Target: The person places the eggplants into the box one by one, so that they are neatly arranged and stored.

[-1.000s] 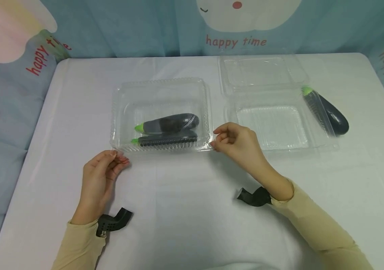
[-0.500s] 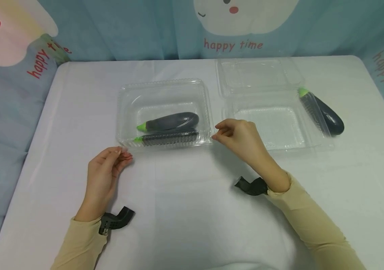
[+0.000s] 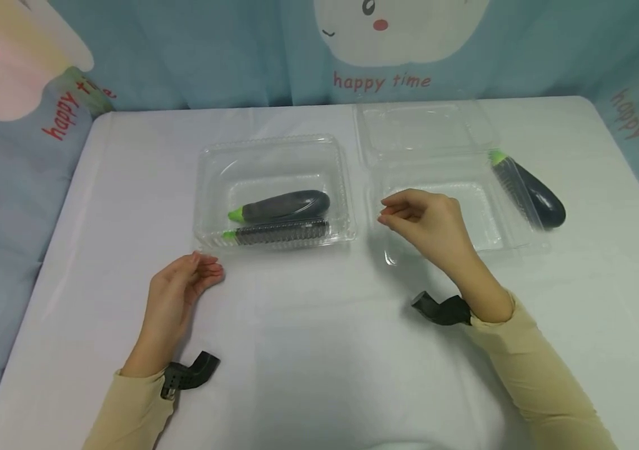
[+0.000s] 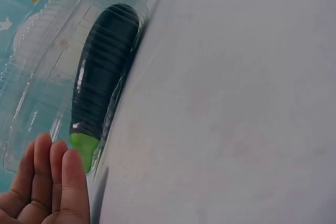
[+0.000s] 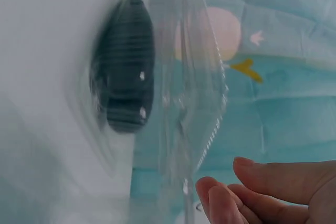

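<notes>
While the closed clamshell [image 3: 274, 190] keeps its eggplant [image 3: 282, 206] enclosed, your left hand [image 3: 181, 290] rests relaxed and empty on the bench [image 3: 319, 350]; your right hand [image 3: 426, 222] hovers loosely curled, seemingly holding nothing.

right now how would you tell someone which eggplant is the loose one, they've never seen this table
Start at the white table and find the open clear box on its right half, past the right hand. The loose eggplant lies on the cloth against that box's right wall. Unlike the boxed eggplant in the closed clear box, it sits outside any container.
</notes>
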Demonstrator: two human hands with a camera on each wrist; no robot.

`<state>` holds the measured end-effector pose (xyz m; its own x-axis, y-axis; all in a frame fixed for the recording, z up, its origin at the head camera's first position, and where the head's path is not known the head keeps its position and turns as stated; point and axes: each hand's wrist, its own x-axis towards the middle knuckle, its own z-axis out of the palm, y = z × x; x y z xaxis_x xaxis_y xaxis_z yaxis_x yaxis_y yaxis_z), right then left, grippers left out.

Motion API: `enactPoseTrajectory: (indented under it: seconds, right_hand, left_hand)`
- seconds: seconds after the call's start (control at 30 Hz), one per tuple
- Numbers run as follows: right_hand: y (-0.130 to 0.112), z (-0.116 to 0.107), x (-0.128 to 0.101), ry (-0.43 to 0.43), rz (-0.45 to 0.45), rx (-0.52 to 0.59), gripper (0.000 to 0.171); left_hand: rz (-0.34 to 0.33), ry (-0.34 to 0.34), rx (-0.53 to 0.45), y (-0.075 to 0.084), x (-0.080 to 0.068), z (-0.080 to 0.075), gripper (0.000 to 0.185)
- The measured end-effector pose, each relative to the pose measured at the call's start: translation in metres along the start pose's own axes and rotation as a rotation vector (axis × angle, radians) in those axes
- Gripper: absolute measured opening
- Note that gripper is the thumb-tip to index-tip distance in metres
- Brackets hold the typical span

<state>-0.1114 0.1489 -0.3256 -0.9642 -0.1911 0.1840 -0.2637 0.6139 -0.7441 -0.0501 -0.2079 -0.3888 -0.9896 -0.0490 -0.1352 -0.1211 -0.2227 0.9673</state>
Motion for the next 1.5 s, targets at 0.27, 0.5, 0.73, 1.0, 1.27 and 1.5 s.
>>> enactPoseTrajectory:
  seconds: [0.27, 0.5, 0.73, 1.0, 1.27, 1.5]
  right_hand:
    - [0.01, -0.023, 0.0, 0.056, -0.006, 0.021, 0.016]
    - [0.024, -0.041, -0.001, 0.072, 0.023, 0.028, 0.018]
    - [0.042, -0.058, -0.006, 0.123, 0.003, -0.03, 0.019]
    - [0.058, -0.079, -0.009, 0.16, 0.067, -0.056, 0.019]
    - [0.072, -0.094, -0.008, 0.199, 0.096, -0.051, 0.02]
    - [0.083, -0.113, -0.008, 0.234, 0.13, -0.046, 0.015]
  left_hand:
    - [-0.014, -0.091, 0.332, -0.007, -0.009, 0.016, 0.026]
    - [-0.011, -0.271, 0.422, -0.013, -0.01, 0.06, 0.016]
    - [-0.008, -0.575, 0.408, -0.028, -0.003, 0.118, 0.016]
    - [0.042, -0.626, 0.42, -0.04, 0.012, 0.167, 0.016]
    - [0.032, -0.603, 0.472, -0.047, 0.012, 0.191, 0.017]
    - [0.038, -0.57, 0.391, -0.051, 0.015, 0.207, 0.021]
